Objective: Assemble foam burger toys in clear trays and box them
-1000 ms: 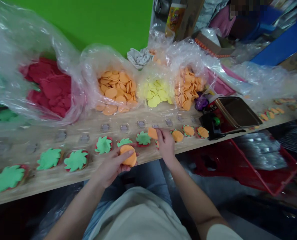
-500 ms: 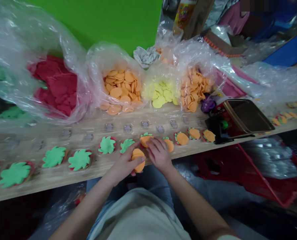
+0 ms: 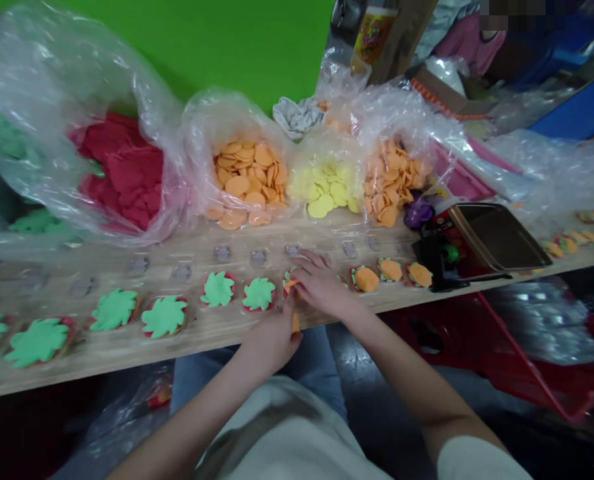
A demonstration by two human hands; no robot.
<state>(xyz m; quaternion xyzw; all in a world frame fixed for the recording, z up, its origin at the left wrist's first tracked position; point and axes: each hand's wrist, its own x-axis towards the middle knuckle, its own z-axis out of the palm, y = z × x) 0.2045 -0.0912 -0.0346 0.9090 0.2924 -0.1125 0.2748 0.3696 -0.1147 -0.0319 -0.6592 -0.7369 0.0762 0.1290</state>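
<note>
My left hand (image 3: 271, 337) is closed around orange foam-like discs (image 3: 295, 324), seen edge-on beside the thumb; their count is hidden. My right hand (image 3: 323, 283) reaches across from the right, its fingertips bent over another orange disc (image 3: 290, 285) at a layered piece, mostly covered by the hand. The two hands meet there. To the left, jagged green leaf shapes (image 3: 259, 293) lie on red layers in clear plastic trays. To the right, several stacks carry an orange disc (image 3: 366, 279) on top.
Behind the row stand open clear bags of red pieces (image 3: 127, 170), orange discs (image 3: 247, 177), yellow discs (image 3: 328, 190) and more orange pieces (image 3: 389, 180). A dark box-like tray (image 3: 499, 233) sits at the right. Below the wooden table edge is a red crate (image 3: 517, 360).
My left hand has turned, so its discs show edge-on, and has uncovered the green leaf on its left. My right hand has shifted slightly up and flattened over the layered piece.
</note>
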